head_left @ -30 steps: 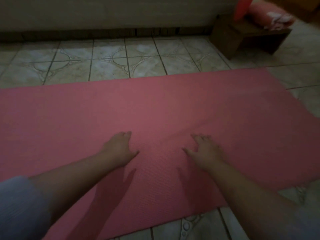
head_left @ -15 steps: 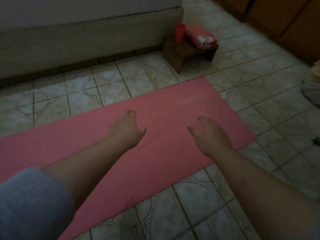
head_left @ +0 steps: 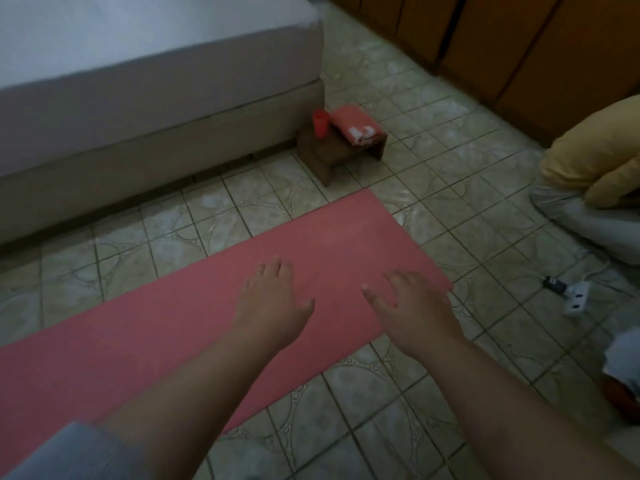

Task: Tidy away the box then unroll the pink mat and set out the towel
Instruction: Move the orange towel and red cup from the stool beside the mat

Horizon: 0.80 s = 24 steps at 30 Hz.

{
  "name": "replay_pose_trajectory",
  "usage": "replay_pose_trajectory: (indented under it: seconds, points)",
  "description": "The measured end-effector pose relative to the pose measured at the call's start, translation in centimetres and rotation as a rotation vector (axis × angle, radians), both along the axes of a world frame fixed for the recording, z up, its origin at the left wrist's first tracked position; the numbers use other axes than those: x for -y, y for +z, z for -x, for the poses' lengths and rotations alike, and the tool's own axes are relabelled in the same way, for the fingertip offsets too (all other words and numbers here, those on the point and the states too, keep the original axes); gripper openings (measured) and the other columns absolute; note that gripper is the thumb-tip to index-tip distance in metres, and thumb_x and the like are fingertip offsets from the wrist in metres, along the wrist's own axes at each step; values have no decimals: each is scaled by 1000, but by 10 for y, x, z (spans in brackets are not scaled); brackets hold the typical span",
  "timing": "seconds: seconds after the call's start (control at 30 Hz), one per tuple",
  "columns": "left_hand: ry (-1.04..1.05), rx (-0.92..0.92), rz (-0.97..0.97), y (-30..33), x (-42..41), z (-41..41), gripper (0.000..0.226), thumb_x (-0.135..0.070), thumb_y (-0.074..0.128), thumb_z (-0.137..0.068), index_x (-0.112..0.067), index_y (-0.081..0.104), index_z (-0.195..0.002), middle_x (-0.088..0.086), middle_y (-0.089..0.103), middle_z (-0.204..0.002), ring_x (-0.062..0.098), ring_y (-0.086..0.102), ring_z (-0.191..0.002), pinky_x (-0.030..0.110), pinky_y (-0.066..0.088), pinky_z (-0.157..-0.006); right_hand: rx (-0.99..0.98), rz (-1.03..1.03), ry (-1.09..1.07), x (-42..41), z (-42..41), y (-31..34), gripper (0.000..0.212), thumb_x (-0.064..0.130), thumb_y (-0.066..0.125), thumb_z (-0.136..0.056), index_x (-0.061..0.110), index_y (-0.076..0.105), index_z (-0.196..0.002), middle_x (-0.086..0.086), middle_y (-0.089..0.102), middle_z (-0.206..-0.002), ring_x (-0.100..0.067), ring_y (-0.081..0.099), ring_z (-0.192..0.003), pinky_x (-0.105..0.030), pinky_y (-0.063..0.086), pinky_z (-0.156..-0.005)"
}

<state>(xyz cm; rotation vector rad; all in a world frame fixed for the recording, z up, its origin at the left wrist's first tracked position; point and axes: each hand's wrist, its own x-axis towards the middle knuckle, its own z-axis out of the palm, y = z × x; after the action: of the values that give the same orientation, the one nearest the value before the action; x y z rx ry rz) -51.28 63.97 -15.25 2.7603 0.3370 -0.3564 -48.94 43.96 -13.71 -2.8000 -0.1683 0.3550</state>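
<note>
While the mat (head_left: 180, 327) lies unrolled and flat across the tiled floor (head_left: 398, 427), both hands are extended over its right end. The left hand (head_left: 273, 306) is palm down with fingers spread and relaxed, gripping nothing. The right hand (head_left: 412, 306) is also palm down, fingers spread and slightly bent, gripping nothing. Whether the palms press on the mat or hover just above it cannot be told in this dim, soft view. A grey sleeve (head_left: 72, 452) covers the left upper arm at the bottom edge of the frame.

The mat runs diagonally — from the lower left edge of the frame up to a squared end near the centre right. Its far corner lies near a small wooden stool (head_left: 332, 154) that stands at the corner of the bed (head_left: 138, 81).

On the stool:
- a folded towel (head_left: 356, 128), pink-red with white marks, lying flat on the right part of the top;
- a red cup (head_left: 320, 123), upright, just beside the towel on its left.

Well apart from the mat, on the right, a yellow pillow (head_left: 595, 157) rests on grey cloth (head_left: 588, 223). Nearer the hands, a white power strip (head_left: 576, 297) with its cord lies on the floor. Wooden doors (head_left: 519, 50) — probably a wardrobe — line the upper right.
</note>
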Motion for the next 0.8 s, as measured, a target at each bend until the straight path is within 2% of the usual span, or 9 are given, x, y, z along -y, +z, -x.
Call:
replay_pose_trajectory:
  seconds: [0.3, 0.43, 0.53, 0.67, 0.8]
  points:
    - [-25, -43, 8, 30, 44, -17, 78, -50, 48, -89, -15, 14, -150, 5, 13, -159, 27, 11, -146, 46, 17, -118, -77, -6, -81, 36, -3, 22, 75, 68, 28, -88, 18, 39, -142, -4, 42, -148, -24, 32, -137, -50, 27, -110]
    - [-59, -85, 17, 36, 67, -27, 77, -49, 47, -89, -15, 13, -150, 6, 11, -159, 28, 10, -146, 47, 16, -118, -86, 0, -128, 62, -14, 35, 72, 67, 28, -89, 19, 39, -141, -5, 41, -147, -24, 34, -135, -47, 28, -109]
    - [-86, -124, 16, 34, 79, -34, 77, -50, 45, -90, -16, 11, -150, 6, 11, -159, 29, 10, -146, 46, 15, -118, -74, 11, -138, 77, -42, 47, 71, 67, 28, -88, 18, 43, -138, -5, 46, -142, -25, 36, -132, -48, 28, -107]
    - [-86, -181, 4, 27, 87, -54, 77, -52, 42, -90, -17, 9, -150, 4, 10, -160, 28, 10, -146, 45, 14, -118, -60, -10, -153, 87, -102, 64, 77, 69, 26, -87, 19, 37, -144, -5, 36, -151, -25, 27, -141, -55, 23, -111]
    - [-90, -236, 22, 20, 95, -84, 78, -53, 42, -89, -18, 9, -150, 4, 11, -159, 27, 11, -145, 44, 14, -117, 14, -18, -153, 92, -177, 87, 75, 70, 26, -88, 22, 36, -144, -4, 36, -151, -24, 28, -140, -56, 22, -111]
